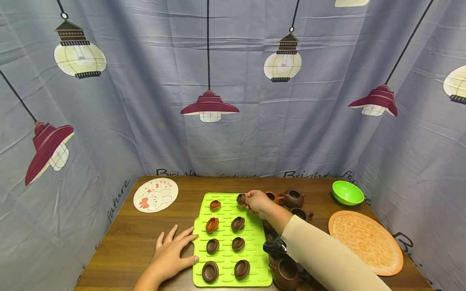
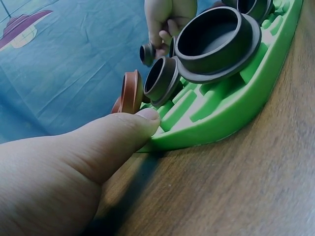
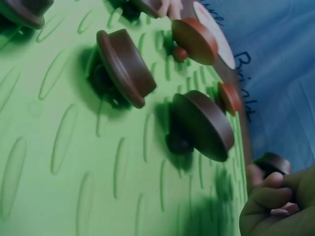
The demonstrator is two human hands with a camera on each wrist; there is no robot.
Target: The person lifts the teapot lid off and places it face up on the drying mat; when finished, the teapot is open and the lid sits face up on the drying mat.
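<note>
On the light green ridged mat [image 1: 251, 234] lie several teapot lids, knobs down, in two columns. Reddish-brown ones, such as the lid [image 1: 212, 225], sit at the far left; the dark brown lids, like this large lid [image 1: 210, 271], fill the rest. My right hand [image 1: 256, 201] pinches a small dark teapot lid [image 1: 241, 199] by the mat's far right part, its hollow side showing; whether it touches the mat I cannot tell. With fingers spread, my left hand [image 1: 172, 252] rests at the mat's left edge; its thumb [image 2: 130, 125] touches the rim in the left wrist view.
Several lidless teapots stand right of the mat, partly under the right arm, including a dark teapot [image 1: 287, 273] in front and another teapot [image 1: 293, 198] behind. Farther right are a green bowl [image 1: 347, 192] and an orange round mat [image 1: 365, 242]. A rabbit-print mat [image 1: 155, 195] lies back left.
</note>
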